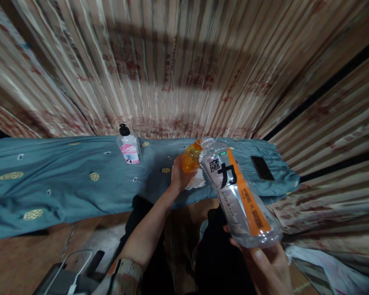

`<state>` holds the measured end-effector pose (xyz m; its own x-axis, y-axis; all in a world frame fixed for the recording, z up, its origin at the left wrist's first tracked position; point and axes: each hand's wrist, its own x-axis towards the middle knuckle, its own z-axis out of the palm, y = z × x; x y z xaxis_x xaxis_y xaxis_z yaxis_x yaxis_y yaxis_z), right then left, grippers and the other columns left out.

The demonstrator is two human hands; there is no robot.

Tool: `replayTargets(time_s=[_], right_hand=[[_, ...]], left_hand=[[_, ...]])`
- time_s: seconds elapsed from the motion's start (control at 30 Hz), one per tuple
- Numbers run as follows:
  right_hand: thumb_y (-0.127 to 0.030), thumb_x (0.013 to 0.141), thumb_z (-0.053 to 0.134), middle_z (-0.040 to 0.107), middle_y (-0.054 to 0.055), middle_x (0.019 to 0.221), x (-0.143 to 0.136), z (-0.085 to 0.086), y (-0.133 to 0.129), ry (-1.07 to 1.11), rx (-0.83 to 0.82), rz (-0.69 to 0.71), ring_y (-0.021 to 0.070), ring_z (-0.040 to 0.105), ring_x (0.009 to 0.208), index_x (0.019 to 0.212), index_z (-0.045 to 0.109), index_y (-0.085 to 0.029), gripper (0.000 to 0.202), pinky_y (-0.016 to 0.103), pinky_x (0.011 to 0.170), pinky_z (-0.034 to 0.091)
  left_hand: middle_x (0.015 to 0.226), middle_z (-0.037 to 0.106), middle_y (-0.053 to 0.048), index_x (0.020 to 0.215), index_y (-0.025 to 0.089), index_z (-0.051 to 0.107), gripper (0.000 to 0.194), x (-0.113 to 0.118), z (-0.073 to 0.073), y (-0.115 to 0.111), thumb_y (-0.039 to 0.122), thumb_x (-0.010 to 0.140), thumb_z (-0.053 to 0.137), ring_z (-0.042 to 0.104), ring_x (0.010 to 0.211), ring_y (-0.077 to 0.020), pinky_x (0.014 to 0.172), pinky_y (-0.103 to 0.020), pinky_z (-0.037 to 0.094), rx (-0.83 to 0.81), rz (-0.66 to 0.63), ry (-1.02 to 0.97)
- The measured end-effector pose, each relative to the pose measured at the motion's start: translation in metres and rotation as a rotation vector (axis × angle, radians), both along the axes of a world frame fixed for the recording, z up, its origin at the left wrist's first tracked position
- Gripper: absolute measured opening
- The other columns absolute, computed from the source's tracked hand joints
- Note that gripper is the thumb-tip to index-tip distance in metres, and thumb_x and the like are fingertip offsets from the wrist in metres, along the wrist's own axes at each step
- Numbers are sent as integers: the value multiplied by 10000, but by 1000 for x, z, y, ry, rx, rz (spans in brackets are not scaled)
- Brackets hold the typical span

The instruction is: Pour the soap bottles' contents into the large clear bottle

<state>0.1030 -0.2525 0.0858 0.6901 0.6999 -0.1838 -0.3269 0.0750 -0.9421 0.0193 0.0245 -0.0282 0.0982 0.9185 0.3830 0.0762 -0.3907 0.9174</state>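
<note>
My left hand is wrapped round a small orange bottle over the bench. Its top meets or nearly meets the mouth of a large clear plastic bottle with an orange and silver label. That large bottle is tilted, mouth up and to the left, and my right hand grips its base from below. Whether liquid runs between the two mouths I cannot tell. Under the orange bottle lies a white tissue, partly hidden by my left hand.
A pump bottle with a pink label and black top stands on the blue-green cloth to the left. A dark phone lies at the right. Striped curtains hang behind and to the right. A white cable is at the lower left.
</note>
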Motion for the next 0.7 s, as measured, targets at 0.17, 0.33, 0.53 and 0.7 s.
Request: replayTargets(time_s=[0.17, 0.33, 0.53, 0.7], right_hand=[[-434, 688, 940, 847, 109, 989, 3, -3, -2, -44, -6, 37, 315, 816, 847, 1093, 757, -233, 488, 388, 731, 659], [-434, 678, 939, 846, 101, 999, 3, -4, -2, -65, -18, 25, 289, 813, 830, 1093, 753, -232, 498, 365, 746, 649], [-411, 667, 954, 847, 109, 984, 5, -7, -3, -54, -17, 38, 292, 818, 820, 1076, 758, -225, 490, 350, 726, 657], [-419, 636, 971, 851, 99, 974, 3, -5, -2, -27, -28, 25, 279, 822, 808, 1060, 769, -232, 506, 327, 731, 660]], left_hand=[[1160, 679, -84, 1197, 223, 618, 694, 0, -1, 0, 200, 576, 927, 657, 1102, -303, 981, -493, 535, -3, 7, -16], [1175, 676, -72, 1192, 266, 611, 676, -1, -4, 1, 229, 590, 916, 660, 1129, -302, 981, -479, 547, 3, -6, -20], [1176, 673, -76, 1214, 246, 598, 677, -2, 0, -1, 197, 608, 896, 657, 1129, -306, 993, -501, 548, -8, -13, -1], [1171, 674, -69, 1195, 246, 615, 657, -2, 3, -2, 200, 605, 900, 653, 1145, -304, 1017, -498, 540, 6, -8, -17]])
